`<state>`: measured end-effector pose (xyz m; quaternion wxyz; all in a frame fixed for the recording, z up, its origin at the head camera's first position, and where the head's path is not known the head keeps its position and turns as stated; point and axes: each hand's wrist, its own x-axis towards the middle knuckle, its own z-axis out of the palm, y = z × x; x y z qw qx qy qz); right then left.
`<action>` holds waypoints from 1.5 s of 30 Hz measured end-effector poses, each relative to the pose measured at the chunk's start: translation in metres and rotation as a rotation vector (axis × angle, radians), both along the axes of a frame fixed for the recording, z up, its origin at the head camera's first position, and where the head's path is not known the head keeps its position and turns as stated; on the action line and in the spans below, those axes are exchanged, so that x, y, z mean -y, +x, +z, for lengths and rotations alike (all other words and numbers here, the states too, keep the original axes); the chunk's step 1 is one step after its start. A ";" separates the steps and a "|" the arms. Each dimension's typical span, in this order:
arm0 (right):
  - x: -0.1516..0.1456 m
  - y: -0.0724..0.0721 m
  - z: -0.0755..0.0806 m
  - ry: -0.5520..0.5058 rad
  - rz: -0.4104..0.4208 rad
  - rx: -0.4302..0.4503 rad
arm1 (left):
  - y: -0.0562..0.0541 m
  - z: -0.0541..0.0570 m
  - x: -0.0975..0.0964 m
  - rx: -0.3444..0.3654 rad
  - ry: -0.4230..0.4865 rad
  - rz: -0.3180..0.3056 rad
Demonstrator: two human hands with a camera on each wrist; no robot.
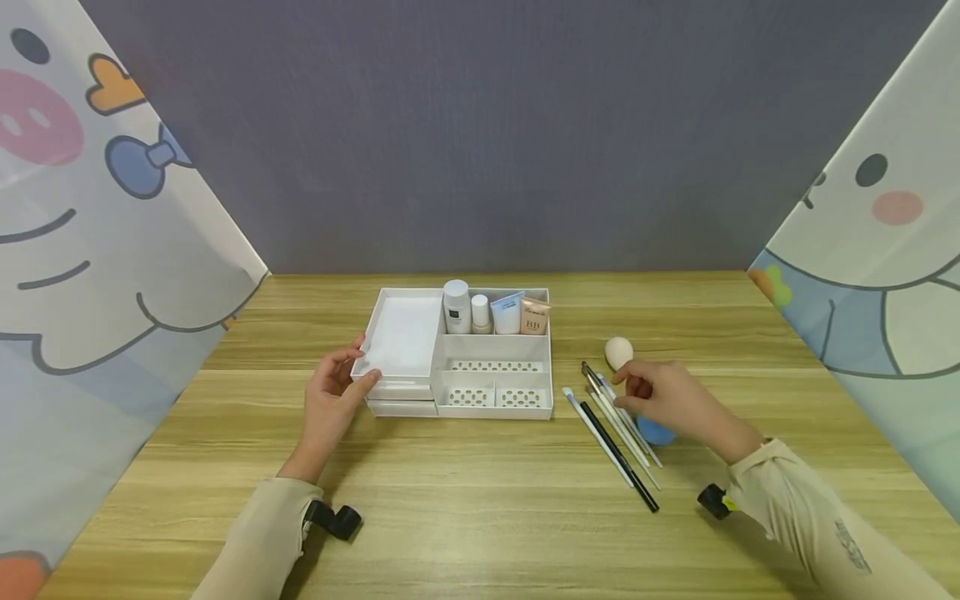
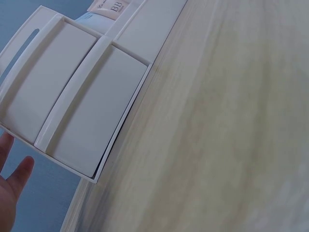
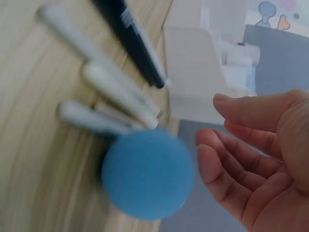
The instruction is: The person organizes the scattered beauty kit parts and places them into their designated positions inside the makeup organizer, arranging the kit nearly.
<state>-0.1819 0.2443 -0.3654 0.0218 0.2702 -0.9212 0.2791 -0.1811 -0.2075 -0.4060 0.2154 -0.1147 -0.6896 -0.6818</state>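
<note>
My left hand (image 1: pixel 333 392) rests at the left side of a white desktop organizer (image 1: pixel 397 333), thumb near its front top edge. In the left wrist view, the fingers reach the side of the organizer by its two drawers (image 2: pixel 99 106). My right hand (image 1: pixel 667 400) hovers over several makeup brushes (image 1: pixel 618 429), its fingers loosely bent with nothing between them. A black pencil-like stick (image 1: pixel 637 479) lies among the brushes. Close to the right hand are a blue round object (image 3: pixel 147 174), partly hidden by it in the head view, and a cream egg-shaped sponge (image 1: pixel 618 352).
In the organizer's back compartment stand a white bottle (image 1: pixel 457 308), a smaller white-capped bottle (image 1: pixel 481 315), a light blue tube (image 1: pixel 507 315) and a beige BB tube (image 1: pixel 535 317). Perforated front compartments (image 1: pixel 495 367) show bare bottoms. A grey panel (image 1: pixel 495 142) rises behind the wooden table (image 1: pixel 450 517).
</note>
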 end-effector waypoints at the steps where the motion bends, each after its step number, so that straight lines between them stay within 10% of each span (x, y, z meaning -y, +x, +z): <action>1: 0.001 0.002 0.001 0.000 -0.001 0.007 | 0.000 0.000 0.000 -0.003 -0.001 0.000; 15: 0.012 0.022 -0.010 -0.089 0.020 0.510 | -0.001 -0.002 0.001 -0.006 0.014 -0.009; 45: 0.038 0.026 -0.013 0.095 -0.082 0.467 | -0.001 -0.002 0.000 -0.001 0.036 -0.014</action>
